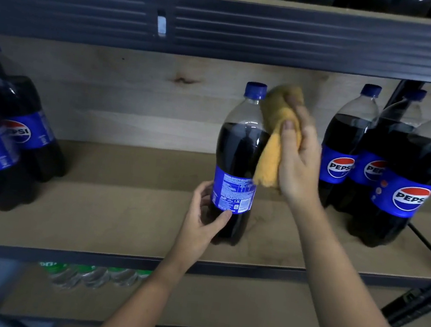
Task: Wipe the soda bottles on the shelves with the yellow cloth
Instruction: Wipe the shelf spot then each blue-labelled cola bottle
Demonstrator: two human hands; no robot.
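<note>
A dark soda bottle (239, 152) with a blue cap and blue label stands upright in the middle of the wooden shelf (121, 222). My left hand (207, 216) grips its lower part, thumb across the label's bottom edge. My right hand (299, 159) holds the yellow cloth (275, 132) against the bottle's right shoulder and side. The cloth reaches from beside the cap down to the top of the label.
Three more soda bottles (406, 174) cluster at the right of the shelf, two (11, 134) at the left. A dark metal beam (251, 30) runs overhead. Green-capped bottles (94, 276) lie on the shelf below. Black frame bars (424, 300) stand at the right.
</note>
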